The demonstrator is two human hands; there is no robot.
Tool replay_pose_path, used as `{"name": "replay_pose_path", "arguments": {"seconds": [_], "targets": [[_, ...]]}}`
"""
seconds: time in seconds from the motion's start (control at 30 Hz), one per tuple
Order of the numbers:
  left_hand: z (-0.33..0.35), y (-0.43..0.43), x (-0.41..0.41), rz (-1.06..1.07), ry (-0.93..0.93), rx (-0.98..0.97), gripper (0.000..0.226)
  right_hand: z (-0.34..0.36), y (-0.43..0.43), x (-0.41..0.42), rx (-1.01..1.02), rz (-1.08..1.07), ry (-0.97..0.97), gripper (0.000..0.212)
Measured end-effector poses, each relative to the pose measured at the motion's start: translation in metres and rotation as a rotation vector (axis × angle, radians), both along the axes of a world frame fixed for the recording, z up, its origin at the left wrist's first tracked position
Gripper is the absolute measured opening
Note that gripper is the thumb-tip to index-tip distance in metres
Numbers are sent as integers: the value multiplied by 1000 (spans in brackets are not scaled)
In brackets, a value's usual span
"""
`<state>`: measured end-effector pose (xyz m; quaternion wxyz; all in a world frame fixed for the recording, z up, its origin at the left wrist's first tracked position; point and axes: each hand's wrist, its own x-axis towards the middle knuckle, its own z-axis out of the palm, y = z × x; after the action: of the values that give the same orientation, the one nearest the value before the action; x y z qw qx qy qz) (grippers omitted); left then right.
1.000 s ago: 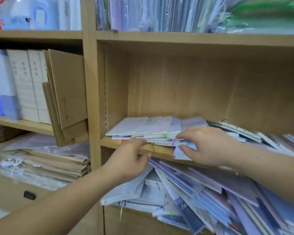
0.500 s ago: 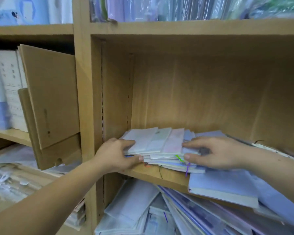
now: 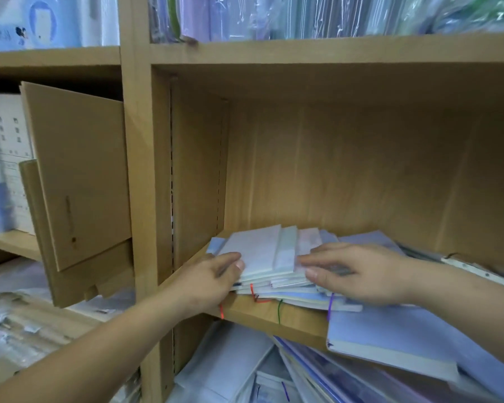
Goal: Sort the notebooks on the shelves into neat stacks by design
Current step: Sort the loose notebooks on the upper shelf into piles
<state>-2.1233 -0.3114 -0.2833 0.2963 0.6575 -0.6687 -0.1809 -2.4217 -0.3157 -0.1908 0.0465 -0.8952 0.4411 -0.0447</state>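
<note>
— What sits farthest left?
— Cardboard sheets, leaning in the next bay, well left of the fingers.
— And the left hand?
— It grips the left edge of the pile of notebooks, thumb on the top cover.
— Where is the pile?
— Fanned out on the shelf, between both hands' fingers, with ribbons hanging over the front.
— The right hand?
— Flat on the pile's right side, fingers straight, pressing down. A lavender notebook just below them overhangs the shelf.
</note>
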Motion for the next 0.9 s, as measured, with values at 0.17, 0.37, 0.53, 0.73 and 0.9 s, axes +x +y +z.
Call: {"name": "replay_pose_path", "arguments": {"seconds": [0.17,0.37,0.53,0.73,0.9], "targets": [[6,10,-39,-40,125,-78,62,8,-4,-18,32,-65,-474,63],[31,11,-111,-135,-21,-120,42,21,3,9,-232,-99,109,75],[24,15,-50,90,163,-54,42,19,-9,-3,-148,-100,206,90],[22,28,-20,313,119,73,50,16,-9,-22,-161,-197,120,72],[41,20,-33,388,508,129,37,18,-1,-39,-184,-349,103,58]]}}
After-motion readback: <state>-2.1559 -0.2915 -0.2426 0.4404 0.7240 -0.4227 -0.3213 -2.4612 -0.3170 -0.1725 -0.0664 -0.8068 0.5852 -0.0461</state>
